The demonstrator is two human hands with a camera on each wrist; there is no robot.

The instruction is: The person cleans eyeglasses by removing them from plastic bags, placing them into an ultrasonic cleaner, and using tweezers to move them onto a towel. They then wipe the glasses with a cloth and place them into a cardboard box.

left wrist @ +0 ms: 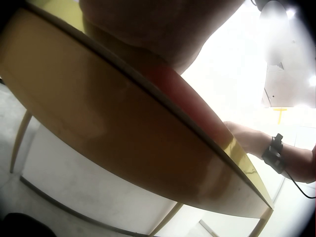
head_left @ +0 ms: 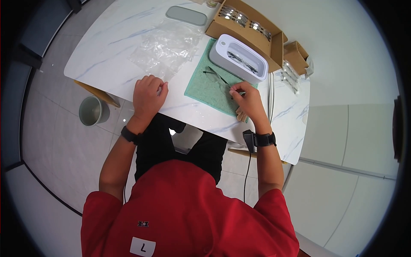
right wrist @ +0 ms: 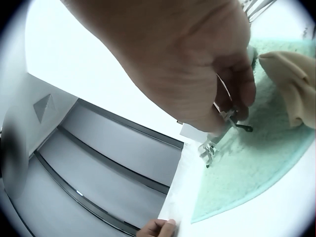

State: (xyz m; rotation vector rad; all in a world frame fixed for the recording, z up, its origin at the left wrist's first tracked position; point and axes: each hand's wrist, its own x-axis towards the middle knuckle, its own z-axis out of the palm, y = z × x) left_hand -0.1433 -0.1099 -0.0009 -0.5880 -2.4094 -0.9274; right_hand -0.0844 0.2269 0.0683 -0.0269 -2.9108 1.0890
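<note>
Glasses (head_left: 219, 76) partly hidden behind right hand (head_left: 249, 102), tan cloth (right wrist: 295, 84) cut off by right wrist view's edge

Your head cam looks down over the table (head_left: 107, 55). Left wrist's right by its edge (left wrist: 148, 91); right wrist shares the cloth (right wrist: 237, 180) close-up.

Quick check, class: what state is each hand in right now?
Left hand: open, fingers loosely curled, nothing visible in it.
Right hand: closed, pinching a pair of glasses.

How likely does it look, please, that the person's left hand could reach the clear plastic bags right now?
Probably yes: the clear plastic bags lie on the table just beyond the left hand, with nothing visible standing between them.
</note>
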